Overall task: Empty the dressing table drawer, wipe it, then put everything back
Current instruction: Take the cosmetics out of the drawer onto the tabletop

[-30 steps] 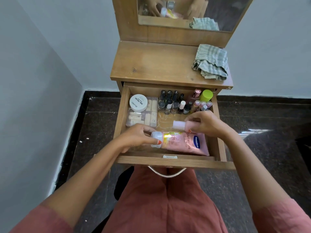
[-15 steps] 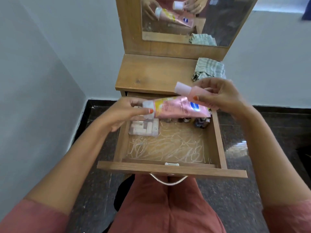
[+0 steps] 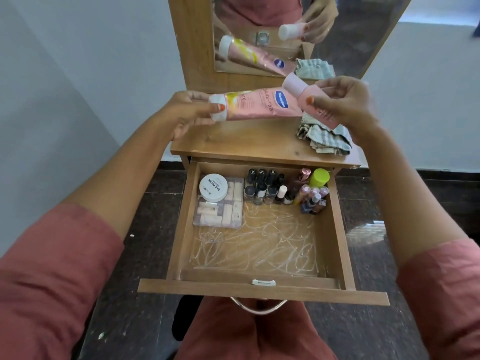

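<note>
Head view.

- We see the pink tube [image 3: 259,105] held above the dressing table top [image 3: 233,144], in front of the mirror [image 3: 337,48]. Its long axis runs roughly level, left to right. The white cap points left and the flat end points right, passing behind the small pink bottle [image 3: 315,102].
- The bottle is tilted, pale cap up and to the left, base down and to the right.
- Left hand [image 3: 187,113]: thumb and fingers close on the tube's cap in a pinch. The forearm reaches forward and up from the lower left.
- Right hand [image 3: 345,105]: fingers curl round the bottle's body, thumb across its front, wrist raised. We cannot tell whether this hand also touches the tube's end.
- A crumpled striped cloth [image 3: 324,139] lies on the top's right side, below the right hand.
- The drawer [image 3: 259,284] is pulled out. Along its back sit a round white jar [image 3: 213,187] on a clear box [image 3: 220,211], a cluster of nail polish bottles [image 3: 267,188] and a lime-capped container [image 3: 319,177].
</note>
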{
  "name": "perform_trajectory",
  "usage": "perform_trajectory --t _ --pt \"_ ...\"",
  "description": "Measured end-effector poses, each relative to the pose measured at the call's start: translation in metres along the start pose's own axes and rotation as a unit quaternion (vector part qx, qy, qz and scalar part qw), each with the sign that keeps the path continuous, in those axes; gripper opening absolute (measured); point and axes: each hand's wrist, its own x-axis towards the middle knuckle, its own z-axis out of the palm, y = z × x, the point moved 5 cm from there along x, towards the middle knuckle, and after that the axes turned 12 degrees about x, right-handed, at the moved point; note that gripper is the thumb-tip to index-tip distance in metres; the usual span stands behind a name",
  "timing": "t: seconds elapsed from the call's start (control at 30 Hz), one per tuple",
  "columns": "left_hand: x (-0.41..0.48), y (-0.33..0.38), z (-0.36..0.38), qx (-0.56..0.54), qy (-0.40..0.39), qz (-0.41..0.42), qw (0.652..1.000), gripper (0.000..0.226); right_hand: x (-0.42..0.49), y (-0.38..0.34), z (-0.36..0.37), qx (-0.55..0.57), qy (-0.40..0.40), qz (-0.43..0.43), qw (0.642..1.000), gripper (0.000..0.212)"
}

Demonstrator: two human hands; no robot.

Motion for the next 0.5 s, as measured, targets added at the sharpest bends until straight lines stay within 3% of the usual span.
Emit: perform_trajectory --t 0.17,0.5 --pt "0.022 0.004 0.003 0.007 0.0 0.007 1.0 0.018 0.018 0.0 -0.003 -0.014 0.016 -0.004 1.0 0.036" --pt "0.043 0.0 0.013 -0.004 0.012 0.007 1.0 0.015 0.035 0.015 0.012 -0.029 -0.025 0.017 0.999 0.033"
